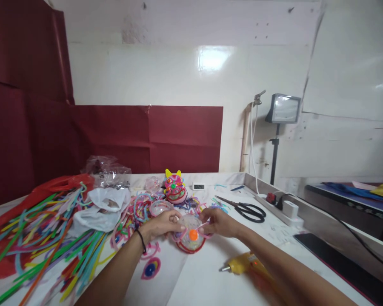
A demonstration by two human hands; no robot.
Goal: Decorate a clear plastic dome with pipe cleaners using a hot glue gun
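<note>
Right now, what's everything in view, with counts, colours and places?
Craft piece: one, clear, orange dot, centre
Animal figure: one, pink, yellow-eared, behind
Pipe cleaners: many, multicoloured, left
Plastic bag: one, white, left
Plastic sheet: one, red, far left
Crinkled wrap: some, clear, back left
Eye shapes: some, blue and pink, front
Scissors: one, black-handled, right
Glue gun: one, yellow, front right
Digital display: one, white, back centre
Floodlight: one, grey, right background
Tap: one, metallic, beside floodlight
Power strip: one, white, right
Flat slab: one, black, right
Table: one, white, underneath
Wall sheeting: several, dark red, behind
Left hand: one, bare, on craft piece
Right hand: one, likewise
</note>
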